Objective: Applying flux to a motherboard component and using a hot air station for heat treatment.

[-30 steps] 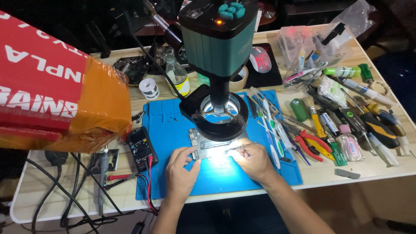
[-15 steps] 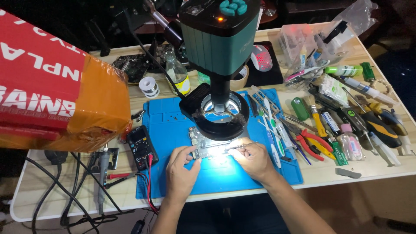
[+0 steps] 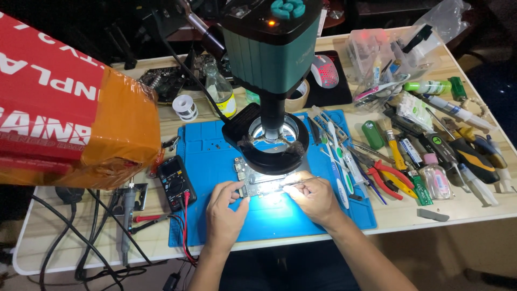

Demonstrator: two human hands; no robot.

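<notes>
Near front edge of blue mat: left hand still pinning circuit board, right hand still gripping tweezers; no shift, work steady.

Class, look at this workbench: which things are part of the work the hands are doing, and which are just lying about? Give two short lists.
In use:
left hand steadying the circuit board
right hand holding tweezers
microscope above
blue mat underneath

Lying about:
multimeter
red pliers
solder spool
computer mouse
yellow-labelled bottle
tape roll
</notes>
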